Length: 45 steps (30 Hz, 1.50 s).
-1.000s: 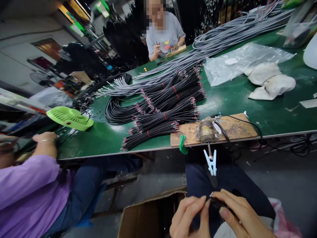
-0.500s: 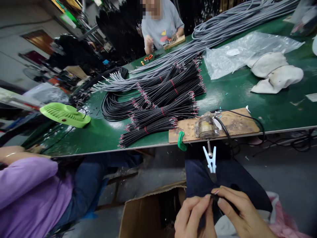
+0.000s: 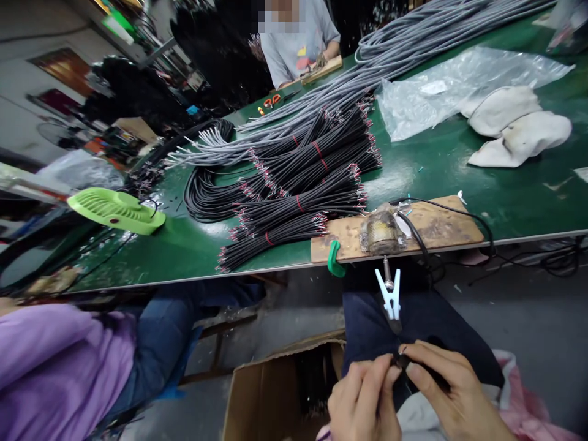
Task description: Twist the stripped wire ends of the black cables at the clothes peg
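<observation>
Over my lap, my left hand (image 3: pixel 362 398) and my right hand (image 3: pixel 452 386) pinch a short dark piece that looks like a black cable (image 3: pixel 401 361). Its tip shows a small pale strand at the right fingertips; the fingers cover most of it. Just beyond the hands, a light blue clothespin (image 3: pixel 390 295) hangs at a metal shaft (image 3: pixel 386 269). That shaft comes out of a worn motor (image 3: pixel 382 233) mounted on a wooden board (image 3: pixel 443 223) at the table edge. A green clamp (image 3: pixel 335 258) grips the board's left end.
Bundles of black cables (image 3: pixel 298 202) and long grey cables (image 3: pixel 395 61) lie on the green table (image 3: pixel 427 168). A green fan (image 3: pixel 114 211), plastic bag (image 3: pixel 413 110) and white gloves (image 3: pixel 519 128) are there too. Below stands a cardboard box (image 3: pixel 257 392). Co-workers sit left (image 3: pixel 59 367) and opposite (image 3: pixel 298 46).
Both hands stay close together on the dark piece, with the fingers shifted slightly. The view has tilted a little. The co-worker opposite has lowered an arm.
</observation>
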Tool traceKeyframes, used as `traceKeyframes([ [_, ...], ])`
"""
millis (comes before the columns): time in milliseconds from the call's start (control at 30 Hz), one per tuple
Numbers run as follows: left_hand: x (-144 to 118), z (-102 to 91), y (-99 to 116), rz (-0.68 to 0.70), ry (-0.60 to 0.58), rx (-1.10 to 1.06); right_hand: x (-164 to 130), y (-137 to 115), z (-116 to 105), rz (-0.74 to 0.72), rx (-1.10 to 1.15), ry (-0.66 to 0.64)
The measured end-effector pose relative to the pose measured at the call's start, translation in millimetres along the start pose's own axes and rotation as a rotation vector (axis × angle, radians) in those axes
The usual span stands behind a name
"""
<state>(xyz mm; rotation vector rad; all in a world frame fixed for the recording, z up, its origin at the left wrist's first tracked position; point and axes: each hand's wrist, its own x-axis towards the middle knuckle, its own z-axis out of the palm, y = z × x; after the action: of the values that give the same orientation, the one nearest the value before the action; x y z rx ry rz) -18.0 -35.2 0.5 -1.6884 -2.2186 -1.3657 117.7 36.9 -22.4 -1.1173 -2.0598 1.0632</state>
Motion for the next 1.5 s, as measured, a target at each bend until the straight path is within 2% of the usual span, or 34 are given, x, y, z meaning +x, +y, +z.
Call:
traceKeyframes([
  [133, 12, -7.4, -1, -0.153, -0.248, -0.244, 1, -1, -5, -0.034, 0.014, -0.059],
  [200, 13, -8.9, -2, -0.33, -0.323, -0.386, 2, -4, -7, -0.006, 0.028, -0.063],
  [333, 12, -8.7, -6, -0.725, -0.385, -0.756, 6, -12, -10, 0.04, 0.108, -0.071],
  [467, 19, -7.9, -11, -0.909, -0.651, -1.045, 9, -16, -11, 0.042, 0.177, -0.092],
  [600, 24, -5.7, -13, -1.059, -0.668, -1.26, 12, -17, -13, 0.009, 0.198, -0.144],
  [667, 23, -4.6, -13, -1.09, -0.661, -1.316, 13, -16, -13, -0.009, 0.199, -0.173],
  [733, 21, -4.1, -14, -1.089, -0.644, -1.337, 14, -13, -13, -0.002, 0.194, -0.189],
  [833, 17, -5.0, -15, -1.012, -0.586, -1.325, 14, -7, -14, 0.055, 0.207, -0.202],
  [933, 10, -6.9, -14, -0.954, -0.524, -1.192, 11, -3, -15, 0.116, 0.278, -0.196],
  [1033, 2, -7.5, -8, -0.956, -0.469, -1.013, 12, -8, -14, 0.135, 0.401, -0.188],
  [1167, -8, -4.7, 1, -0.834, -0.249, -0.888, 18, -17, -11, 0.19, 0.548, -0.218],
  [1233, -13, -2.3, 2, -0.738, -0.184, -0.872, 19, -19, -8, 0.301, 0.717, -0.277],
  [1367, -21, 2.1, 0, -0.612, -0.146, -0.84, 18, -17, 1, 0.626, 1.055, -0.41],
  [1433, -24, 3.5, -2, -0.558, -0.125, -0.812, 18, -17, 4, 0.74, 1.131, -0.46],
  [1500, -26, 4.4, -3, -0.53, -0.12, -0.794, 20, -17, 5, 0.79, 1.154, -0.484],
])
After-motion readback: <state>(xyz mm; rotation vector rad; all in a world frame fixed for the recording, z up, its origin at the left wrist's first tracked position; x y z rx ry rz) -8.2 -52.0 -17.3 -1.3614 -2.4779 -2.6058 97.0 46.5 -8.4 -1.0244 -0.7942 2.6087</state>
